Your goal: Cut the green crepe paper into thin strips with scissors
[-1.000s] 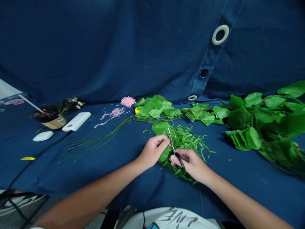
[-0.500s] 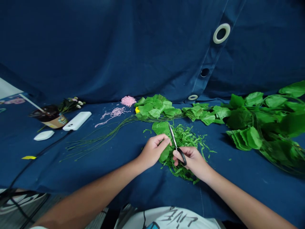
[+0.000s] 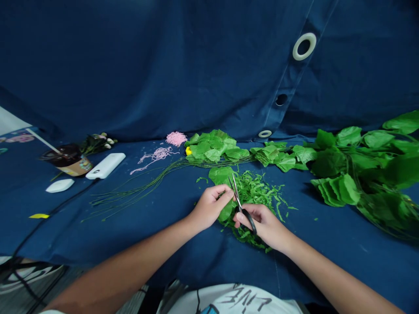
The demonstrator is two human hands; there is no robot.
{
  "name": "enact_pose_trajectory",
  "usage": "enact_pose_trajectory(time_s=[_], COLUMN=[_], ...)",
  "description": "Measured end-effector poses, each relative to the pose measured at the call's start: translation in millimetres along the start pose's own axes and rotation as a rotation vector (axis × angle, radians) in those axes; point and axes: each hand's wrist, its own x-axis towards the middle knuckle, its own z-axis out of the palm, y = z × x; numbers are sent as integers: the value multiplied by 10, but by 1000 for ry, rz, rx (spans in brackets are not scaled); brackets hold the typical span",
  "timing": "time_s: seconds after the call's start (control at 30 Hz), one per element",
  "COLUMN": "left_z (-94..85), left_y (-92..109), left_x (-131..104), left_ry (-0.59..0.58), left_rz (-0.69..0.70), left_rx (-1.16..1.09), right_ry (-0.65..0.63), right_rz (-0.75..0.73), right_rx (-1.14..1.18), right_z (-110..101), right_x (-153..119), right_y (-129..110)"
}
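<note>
Between thumb and fingers, my left hand [image 3: 212, 205] pinches a green artificial leaf [image 3: 221, 175], part of which is hidden behind the fingers. My right hand [image 3: 262, 222] grips black-handled scissors [image 3: 247, 218] by the finger loops. The blades are parted and reach up beside my left fingertips, at the leaf's right edge. Beneath both hands lies a heap of thin green clippings [image 3: 258, 192]. Just behind them, a stack of green leaves [image 3: 211, 148] rests on a bundle of thin green stems [image 3: 144, 185].
More leaf bunches [image 3: 340, 189] spread over the right side. At left stand a dark drink cup [image 3: 73, 163] with a straw, a white power bank [image 3: 106, 165] with a black cable [image 3: 59, 209], and a white oval object [image 3: 60, 186]. Pink yarn [image 3: 176, 138] lies near the blue curtain [image 3: 157, 69].
The scissors' blades have spread apart, and their tips have dropped slightly toward me. My right fingers have shifted a little left. My left hand stays nearly still on the leaf.
</note>
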Motion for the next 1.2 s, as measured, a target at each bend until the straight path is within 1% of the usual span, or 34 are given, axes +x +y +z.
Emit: enact_pose_trajectory(time_s=[0.2, 0.43, 0.7, 0.8, 0.93, 1.0, 1.2], left_z=[-6, -12, -6, 1, 7, 5, -12], left_y=[-15, 20, 31, 37, 24, 21, 40], left_x=[3, 6, 6, -2, -18, -23, -15], left_ry=[-17, -27, -12, -3, -3, -2, 20], left_rz=[25, 30, 25, -2, -70, -83, -17], left_rx=[65, 84, 76, 45, -40, -70, 1], right_ry=[25, 38, 74, 81, 9, -27, -51], right_rz=[11, 26, 28, 44, 70, 74, 71], right_rx=[-28, -36, 28, 83, 150, 167, 109], right_z=[-1, 0, 10, -11, -24, -16, 8], right_x=[3, 11, 19, 29, 44, 47, 26], right_y=[11, 32, 39, 32, -7, -25, -58])
